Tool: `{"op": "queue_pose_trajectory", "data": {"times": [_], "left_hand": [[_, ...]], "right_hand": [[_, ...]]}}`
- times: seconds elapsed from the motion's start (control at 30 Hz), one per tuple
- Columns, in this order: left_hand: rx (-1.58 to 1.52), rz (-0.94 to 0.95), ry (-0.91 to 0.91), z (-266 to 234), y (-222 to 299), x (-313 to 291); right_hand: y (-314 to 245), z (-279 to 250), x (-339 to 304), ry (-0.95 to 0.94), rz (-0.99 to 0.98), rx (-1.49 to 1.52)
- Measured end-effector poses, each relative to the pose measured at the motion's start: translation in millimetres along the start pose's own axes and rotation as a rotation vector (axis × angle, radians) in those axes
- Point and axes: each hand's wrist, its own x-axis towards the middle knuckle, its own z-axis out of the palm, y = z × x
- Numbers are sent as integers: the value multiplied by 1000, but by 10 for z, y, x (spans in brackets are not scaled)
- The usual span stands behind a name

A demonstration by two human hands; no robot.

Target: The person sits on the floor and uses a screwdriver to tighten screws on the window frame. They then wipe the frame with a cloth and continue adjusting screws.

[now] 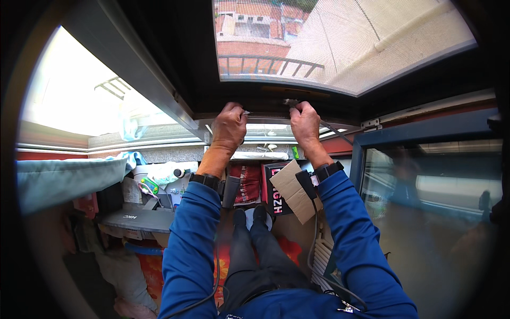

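Pinches a white scrap (246, 112) between thumb and fingers of the left hand (229, 126), in front of the lower rail of a dark frame (265, 90). Pinches a crumpled grey scrap (289, 102) at the fingertips of the right hand (305, 123), along the same rail. Holds the hands well apart, each closed on its own scrap; cannot tell what the scraps are made of, or whether the fingers also touch the frame. Faces a mesh screen (265, 32) just above, with a brick building (249, 26) outside. Wears a dark band (207, 181) on the left wrist, another on the right, and blue sleeves (194, 239).

Has a small green item (295, 152) below, between the forearms, then a red bag (247, 183) beside a black box (270, 173), with cardboard (292, 194) tilted over the box. Stands with dark shoes (259, 213) near both. Has a pale blue curtain (74, 178) and a white bottle (164, 173) to the left, a blue-grey sash (359, 159) swung open to the right.
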Motion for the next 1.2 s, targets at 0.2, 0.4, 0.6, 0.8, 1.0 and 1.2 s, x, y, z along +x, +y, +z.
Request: {"op": "queue_pose_trajectory", "data": {"times": [0.2, 0.4, 0.6, 0.8, 1.0, 1.2], "left_hand": [[-9, 2, -5, -4, 5, -3], [-17, -31, -17, 9, 0, -14], [-17, -20, -10, -8, 22, -5], [-19, -17, -15, -23, 26, -3], [-27, -23, -19, 9, -16, -12], [-25, -23, -19, 13, -14, -11]], "right_hand": [[56, 79, 49, 13, 23, 47], [86, 250, 73, 86, 317, 436], [66, 339, 141, 57, 573, 804], [145, 60, 190, -12, 275, 228], [189, -141, 189, -120, 124, 12], [102, -47, 185, -80, 84, 27]]}}
